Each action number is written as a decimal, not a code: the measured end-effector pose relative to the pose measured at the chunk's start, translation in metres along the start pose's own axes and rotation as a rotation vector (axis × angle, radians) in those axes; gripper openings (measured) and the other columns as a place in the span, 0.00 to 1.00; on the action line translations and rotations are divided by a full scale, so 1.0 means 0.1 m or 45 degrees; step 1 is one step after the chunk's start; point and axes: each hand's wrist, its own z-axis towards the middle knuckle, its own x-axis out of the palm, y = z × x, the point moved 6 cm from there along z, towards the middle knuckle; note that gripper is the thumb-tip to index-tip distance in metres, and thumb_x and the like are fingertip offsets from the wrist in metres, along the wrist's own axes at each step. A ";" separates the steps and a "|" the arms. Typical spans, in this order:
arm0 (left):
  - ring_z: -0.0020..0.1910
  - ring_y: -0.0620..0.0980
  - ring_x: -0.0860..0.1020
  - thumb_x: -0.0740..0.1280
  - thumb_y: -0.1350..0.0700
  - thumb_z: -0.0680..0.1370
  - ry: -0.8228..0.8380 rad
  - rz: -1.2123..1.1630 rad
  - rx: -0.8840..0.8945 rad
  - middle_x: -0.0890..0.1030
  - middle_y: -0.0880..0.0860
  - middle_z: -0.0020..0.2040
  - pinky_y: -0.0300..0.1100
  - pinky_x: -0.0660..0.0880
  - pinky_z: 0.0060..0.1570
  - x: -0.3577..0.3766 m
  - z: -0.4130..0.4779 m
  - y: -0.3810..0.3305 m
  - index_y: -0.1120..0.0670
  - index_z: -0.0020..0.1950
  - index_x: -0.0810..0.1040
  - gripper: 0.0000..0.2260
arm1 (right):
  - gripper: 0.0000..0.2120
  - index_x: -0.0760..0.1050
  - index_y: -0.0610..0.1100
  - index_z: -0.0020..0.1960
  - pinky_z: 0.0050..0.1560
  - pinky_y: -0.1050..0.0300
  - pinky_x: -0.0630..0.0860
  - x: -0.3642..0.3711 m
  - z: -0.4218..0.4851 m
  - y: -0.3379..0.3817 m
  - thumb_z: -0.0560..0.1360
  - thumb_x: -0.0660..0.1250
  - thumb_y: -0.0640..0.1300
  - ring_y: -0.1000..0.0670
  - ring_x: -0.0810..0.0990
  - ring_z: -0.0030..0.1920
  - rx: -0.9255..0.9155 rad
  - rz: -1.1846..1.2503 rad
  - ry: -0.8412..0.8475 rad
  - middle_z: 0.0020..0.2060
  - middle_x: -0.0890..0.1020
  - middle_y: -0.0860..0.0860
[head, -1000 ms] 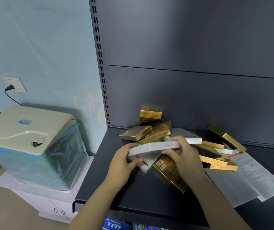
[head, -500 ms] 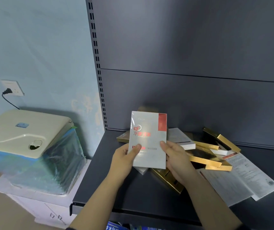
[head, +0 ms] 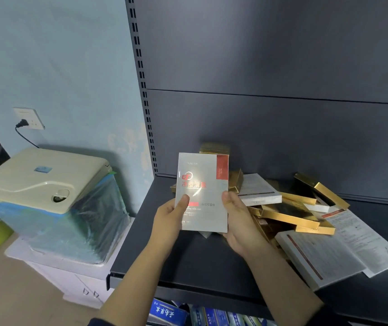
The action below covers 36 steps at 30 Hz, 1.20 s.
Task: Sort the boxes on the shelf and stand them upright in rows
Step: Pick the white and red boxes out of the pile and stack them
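I see the left hand raised over the near-left part of the shelf, thumb across the front of a white box, fingers behind it; the right hand grips the box's right edge, thumb forward, forearm angled in from the near right; the box stands upright, lifted, facing me; gold boxes lie jumbled just right.

Both forearms reach forward; left hand and right hand grip something upright between them (thumbs in front).
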 end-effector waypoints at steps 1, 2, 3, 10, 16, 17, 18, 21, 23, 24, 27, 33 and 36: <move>0.42 0.48 0.84 0.62 0.49 0.82 -0.015 0.010 0.002 0.87 0.54 0.44 0.39 0.79 0.43 -0.05 -0.01 0.01 0.57 0.47 0.84 0.16 | 0.12 0.73 0.52 0.62 0.56 0.41 0.79 0.03 0.01 -0.04 0.81 0.58 0.52 0.45 0.84 0.54 0.016 -0.029 0.020 0.55 0.83 0.48; 0.42 0.48 0.84 0.62 0.49 0.82 -0.035 0.016 -0.007 0.87 0.55 0.44 0.40 0.79 0.44 -0.12 -0.03 0.02 0.57 0.47 0.84 0.15 | 0.12 0.74 0.52 0.61 0.55 0.41 0.78 0.05 0.02 -0.07 0.81 0.57 0.52 0.45 0.84 0.53 0.030 -0.072 0.038 0.54 0.84 0.49; 0.42 0.48 0.84 0.63 0.50 0.81 -0.054 0.023 -0.014 0.87 0.54 0.44 0.40 0.79 0.45 -0.20 -0.04 0.05 0.57 0.46 0.84 0.15 | 0.11 0.75 0.51 0.59 0.55 0.42 0.78 0.07 0.03 -0.10 0.81 0.57 0.52 0.45 0.84 0.53 0.044 -0.113 0.052 0.53 0.85 0.49; 0.37 0.47 0.79 0.62 0.51 0.82 -0.444 0.283 -0.062 0.83 0.49 0.36 0.36 0.73 0.35 -0.98 -0.16 0.30 0.58 0.41 0.81 0.16 | 0.10 0.75 0.48 0.60 0.45 0.67 0.74 -0.04 0.12 -0.13 0.79 0.64 0.47 0.56 0.79 0.54 -0.195 -1.150 -0.071 0.53 0.78 0.57; 0.45 0.56 0.81 0.60 0.47 0.82 -0.575 0.368 -0.245 0.85 0.53 0.42 0.53 0.76 0.54 -1.27 -0.25 0.63 0.55 0.40 0.81 0.18 | 0.43 0.56 0.45 0.77 0.76 0.48 0.57 -0.06 0.28 -0.47 0.71 0.67 0.65 0.46 0.54 0.77 -0.184 -2.052 -0.061 0.77 0.58 0.47; 0.45 0.56 0.81 0.60 0.47 0.82 -0.590 0.379 -0.255 0.85 0.53 0.41 0.52 0.76 0.53 -1.26 -0.26 0.63 0.55 0.40 0.82 0.18 | 0.46 0.52 0.45 0.78 0.77 0.47 0.51 -0.06 0.31 -0.51 0.70 0.66 0.67 0.44 0.49 0.78 -0.183 -2.151 -0.051 0.79 0.53 0.46; 0.45 0.56 0.81 0.60 0.47 0.82 -0.596 0.392 -0.262 0.84 0.53 0.41 0.51 0.75 0.52 -1.26 -0.27 0.63 0.55 0.39 0.82 0.19 | 0.48 0.49 0.45 0.79 0.77 0.46 0.47 -0.06 0.33 -0.52 0.70 0.64 0.69 0.44 0.46 0.79 -0.210 -2.224 -0.050 0.79 0.51 0.46; 0.45 0.57 0.80 0.60 0.47 0.81 -0.567 0.502 -0.314 0.84 0.54 0.42 0.48 0.75 0.50 -1.25 -0.25 0.63 0.55 0.40 0.83 0.18 | 0.49 0.48 0.46 0.79 0.77 0.47 0.44 -0.06 0.41 -0.49 0.70 0.62 0.70 0.44 0.48 0.79 -0.256 -2.317 -0.050 0.79 0.52 0.46; 0.46 0.59 0.80 0.61 0.45 0.80 -0.553 0.586 -0.318 0.84 0.56 0.42 0.50 0.76 0.52 -1.26 -0.23 0.65 0.54 0.41 0.84 0.18 | 0.47 0.49 0.46 0.79 0.77 0.48 0.47 -0.05 0.46 -0.49 0.71 0.62 0.70 0.43 0.51 0.78 -0.246 -2.371 -0.022 0.79 0.54 0.45; 0.46 0.60 0.79 0.61 0.44 0.79 -0.553 0.614 -0.308 0.84 0.56 0.40 0.51 0.76 0.52 -1.27 -0.21 0.66 0.54 0.39 0.84 0.20 | 0.45 0.49 0.46 0.79 0.77 0.47 0.50 -0.03 0.48 -0.49 0.72 0.62 0.68 0.42 0.53 0.78 -0.235 -2.421 -0.007 0.78 0.55 0.44; 0.43 0.60 0.76 0.58 0.41 0.73 -0.561 0.686 -0.284 0.80 0.56 0.31 0.52 0.77 0.49 -1.30 -0.18 0.70 0.53 0.29 0.79 0.22 | 0.39 0.51 0.45 0.78 0.74 0.46 0.60 0.04 0.51 -0.53 0.77 0.61 0.62 0.38 0.58 0.76 -0.181 -2.609 0.024 0.77 0.57 0.38; 0.57 0.61 0.75 0.63 0.47 0.78 -0.531 0.822 -0.259 0.82 0.56 0.51 0.53 0.73 0.59 -1.29 -0.11 0.69 0.47 0.48 0.87 0.13 | 0.23 0.66 0.39 0.70 0.57 0.49 0.76 0.13 0.34 -0.45 0.80 0.59 0.50 0.39 0.76 0.61 -0.532 -2.811 0.041 0.62 0.74 0.37; 0.63 0.59 0.72 0.64 0.46 0.79 -0.493 0.901 -0.275 0.78 0.55 0.61 0.55 0.69 0.64 -1.29 -0.05 0.69 0.44 0.60 0.83 0.13 | 0.16 0.81 0.42 0.55 0.30 0.57 0.78 0.12 0.12 -0.04 0.69 0.74 0.47 0.49 0.83 0.35 -0.918 -2.496 -0.029 0.38 0.83 0.47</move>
